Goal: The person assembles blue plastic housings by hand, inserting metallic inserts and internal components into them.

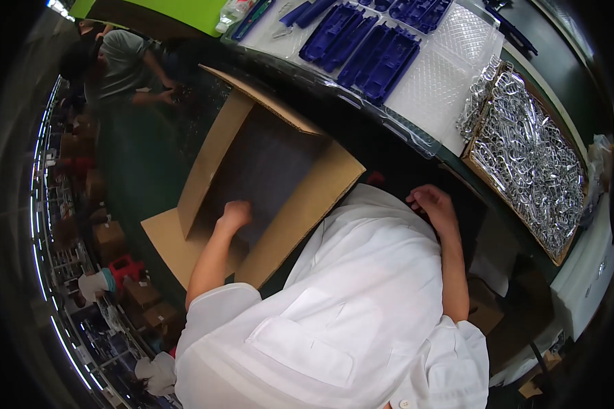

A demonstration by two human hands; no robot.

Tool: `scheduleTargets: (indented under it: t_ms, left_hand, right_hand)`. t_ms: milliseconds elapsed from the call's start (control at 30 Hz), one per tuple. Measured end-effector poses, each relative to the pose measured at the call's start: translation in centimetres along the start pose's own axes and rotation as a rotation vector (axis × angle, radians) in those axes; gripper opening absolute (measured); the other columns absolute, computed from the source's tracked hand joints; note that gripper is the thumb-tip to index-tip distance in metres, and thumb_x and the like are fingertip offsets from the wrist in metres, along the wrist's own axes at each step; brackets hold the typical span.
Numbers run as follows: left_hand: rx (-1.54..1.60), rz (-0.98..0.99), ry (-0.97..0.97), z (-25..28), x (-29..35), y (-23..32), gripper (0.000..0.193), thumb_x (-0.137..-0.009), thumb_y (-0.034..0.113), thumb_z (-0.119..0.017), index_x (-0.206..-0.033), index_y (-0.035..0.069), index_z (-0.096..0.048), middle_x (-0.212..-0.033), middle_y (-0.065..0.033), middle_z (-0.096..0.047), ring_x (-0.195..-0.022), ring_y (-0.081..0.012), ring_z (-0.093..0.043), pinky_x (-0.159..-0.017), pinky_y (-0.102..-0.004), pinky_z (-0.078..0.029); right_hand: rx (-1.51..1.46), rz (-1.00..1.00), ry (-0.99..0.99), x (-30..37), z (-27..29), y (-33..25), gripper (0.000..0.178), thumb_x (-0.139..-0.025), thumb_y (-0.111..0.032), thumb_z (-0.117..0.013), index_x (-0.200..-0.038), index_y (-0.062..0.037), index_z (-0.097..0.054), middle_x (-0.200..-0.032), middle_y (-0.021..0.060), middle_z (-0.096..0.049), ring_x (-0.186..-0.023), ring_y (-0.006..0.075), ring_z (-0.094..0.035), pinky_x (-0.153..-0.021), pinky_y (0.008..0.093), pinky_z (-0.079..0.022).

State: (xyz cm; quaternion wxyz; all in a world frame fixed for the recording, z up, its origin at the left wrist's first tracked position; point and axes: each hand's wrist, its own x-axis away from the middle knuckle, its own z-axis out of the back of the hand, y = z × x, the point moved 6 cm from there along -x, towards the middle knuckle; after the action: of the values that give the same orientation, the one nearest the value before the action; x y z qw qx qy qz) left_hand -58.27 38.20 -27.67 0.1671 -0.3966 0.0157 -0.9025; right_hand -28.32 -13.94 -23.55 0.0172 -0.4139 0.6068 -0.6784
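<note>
My left hand [237, 214] is closed into a fist above the opening of a brown cardboard box [305, 204]. Its fingers are turned away, so anything inside them is hidden. The box stands with its flaps spread outward, and its inside is dark. Over by my lap, my right hand [434, 206] hangs with loosely curled, slightly parted fingers and nothing visible in it. A small red thing [375, 178] shows faintly in the shadow between the box and that hand.
Ahead, blue plastic shells [379, 61] lie in a clear plastic tray [426, 95] on the bench. A carton of shiny metal clips [532, 143] stands at the right. Far left, a person [119, 65] works at a dark green table [140, 160]. A green surface [164, 12] is at the top.
</note>
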Motion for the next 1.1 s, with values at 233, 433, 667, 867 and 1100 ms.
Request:
scheduleTargets:
  t_ms: [233,433,667,867,1100]
  left_hand:
    - [0.421,0.122,0.617,-9.1,-7.2,-0.8,0.076,-0.090,0.051,-0.078,-0.144,0.002,-0.060,-0.148,-0.0290,-0.056,-0.142,-0.0450,-0.050,-0.116,-0.0530,-0.043]
    - [0.483,0.166,0.658,-7.6,-7.9,1.0,0.064,-0.092,0.042,-0.078,-0.138,0.000,-0.064,-0.148,-0.0270,-0.056,-0.140,-0.0458,-0.050,-0.117,-0.0542,-0.042]
    - [0.451,0.122,0.682,-9.1,-8.0,0.5,0.041,-0.095,0.031,-0.073,-0.122,0.000,-0.069,-0.132,-0.0245,-0.066,-0.127,-0.0451,-0.058,-0.111,-0.0531,-0.046]
    - [0.952,0.304,0.688,-6.3,-3.6,-2.2,0.031,-0.099,0.022,-0.066,-0.117,-0.002,-0.070,-0.117,-0.0223,-0.072,-0.109,-0.0375,-0.069,-0.102,-0.0444,-0.051]
    - [1.252,0.407,1.205,-1.4,3.7,-8.8,0.031,-0.098,0.022,-0.062,-0.111,-0.004,-0.070,-0.100,-0.0175,-0.071,-0.098,-0.0290,-0.064,-0.094,-0.0403,-0.049]
  right_hand:
    - [0.044,0.003,0.024,-1.6,-0.9,0.6,0.023,-0.105,-0.026,-0.063,-0.113,-0.0054,-0.072,-0.100,0.0065,-0.077,-0.086,0.0129,-0.068,-0.077,0.0277,-0.052]
    - [0.035,-0.020,0.143,-0.6,-1.3,-0.1,0.023,-0.104,-0.026,-0.064,-0.108,-0.0047,-0.071,-0.094,0.0043,-0.074,-0.083,0.0111,-0.066,-0.075,0.0266,-0.049]
    - [0.073,-0.018,0.110,-0.9,-1.6,-0.6,0.024,-0.105,-0.027,-0.063,-0.112,-0.0067,-0.073,-0.095,0.0048,-0.075,-0.085,0.0107,-0.068,-0.076,0.0269,-0.051]
    - [0.073,-0.018,0.159,0.3,-1.5,0.2,0.022,-0.105,-0.023,-0.062,-0.112,-0.0050,-0.073,-0.093,0.0047,-0.074,-0.084,0.0114,-0.068,-0.076,0.0267,-0.051]
    - [0.125,0.096,0.198,2.3,-2.5,0.4,0.021,-0.103,-0.016,-0.063,-0.115,-0.0024,-0.072,-0.094,0.0073,-0.074,-0.087,0.0152,-0.070,-0.082,0.0299,-0.055]
